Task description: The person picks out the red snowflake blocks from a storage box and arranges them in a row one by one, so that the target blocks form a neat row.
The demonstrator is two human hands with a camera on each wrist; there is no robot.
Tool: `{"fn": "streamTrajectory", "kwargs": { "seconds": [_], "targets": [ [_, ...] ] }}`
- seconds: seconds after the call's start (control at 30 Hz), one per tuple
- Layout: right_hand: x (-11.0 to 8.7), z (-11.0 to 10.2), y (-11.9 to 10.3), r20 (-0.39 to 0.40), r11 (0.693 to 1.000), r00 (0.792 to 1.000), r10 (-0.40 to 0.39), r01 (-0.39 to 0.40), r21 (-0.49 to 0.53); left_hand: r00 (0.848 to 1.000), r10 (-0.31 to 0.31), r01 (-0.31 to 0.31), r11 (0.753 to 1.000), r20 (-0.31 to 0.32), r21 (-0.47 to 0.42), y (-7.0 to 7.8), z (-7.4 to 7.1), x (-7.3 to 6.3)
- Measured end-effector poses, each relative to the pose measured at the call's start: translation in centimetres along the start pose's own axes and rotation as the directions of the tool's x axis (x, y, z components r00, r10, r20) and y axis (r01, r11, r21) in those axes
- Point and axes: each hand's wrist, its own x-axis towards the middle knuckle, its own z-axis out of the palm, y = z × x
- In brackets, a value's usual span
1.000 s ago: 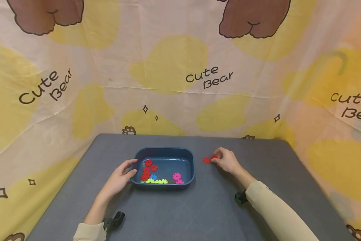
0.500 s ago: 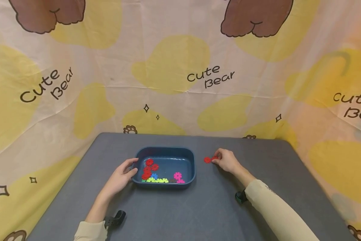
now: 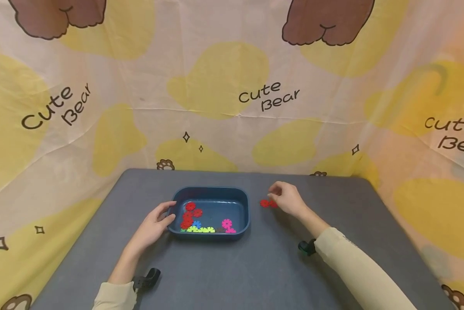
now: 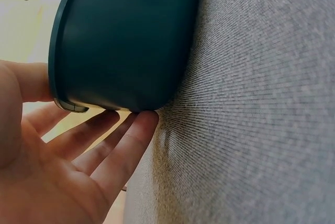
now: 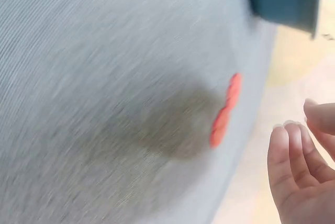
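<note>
My left hand (image 3: 153,225) holds the left end of a dark blue plastic box (image 3: 249,215). In the left wrist view the thumb (image 4: 36,81) lies at the rim and the fingertips touch the outer wall. On the table right of the box lie two red notched plastic discs (image 3: 264,203), side by side and seemingly joined. My right hand (image 3: 288,198) hovers just above them, its fingers loosely bent and nothing between them. In the right wrist view the red discs (image 5: 226,110) lie apart from the fingers.
Inside the box are several red discs (image 3: 187,214), a blue disc (image 3: 196,224), yellow-green discs (image 3: 206,230) and pink discs (image 3: 227,223). The grey table (image 3: 232,275) is bounded by a printed cloth (image 3: 216,86) at the back and sides.
My right hand has let go of the right-hand red disc and risen slightly off it. The two discs stay on the table. My left hand keeps its hold on the box.
</note>
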Motion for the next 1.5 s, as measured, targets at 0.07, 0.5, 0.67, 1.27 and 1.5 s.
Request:
{"fn": "streamTrajectory", "kwargs": {
  "seconds": [0.07,0.5,0.67,1.27,1.5],
  "targets": [
    [0.0,0.0,-0.7,-0.014,1.000,1.000,0.002,-0.001,0.025,1.000,-0.003,0.003,1.000,-0.001,0.001,0.0,0.0,0.0],
    [-0.2,0.5,-5.0,-0.089,0.989,0.996,-0.027,0.039,0.140,1.000,-0.010,0.010,1.000,-0.009,0.026,0.2,-0.1,0.0],
    [-0.4,1.5,-6.5,-0.101,0.982,0.993,-0.065,0.082,0.172,1.000,-0.011,0.011,1.000,-0.009,0.027,0.1,0.0,0.0],
    [0.1,6.1,-11.0,0.013,0.965,0.985,-0.169,0.163,0.207,1.000,-0.014,0.014,1.000,-0.022,0.016,0.1,0.0,-0.1],
    [0.2,7.9,-12.5,0.088,0.954,0.972,-0.216,0.191,0.230,1.000,-0.019,0.019,1.000,-0.020,0.009,0.3,0.2,0.0]
  ]
}}
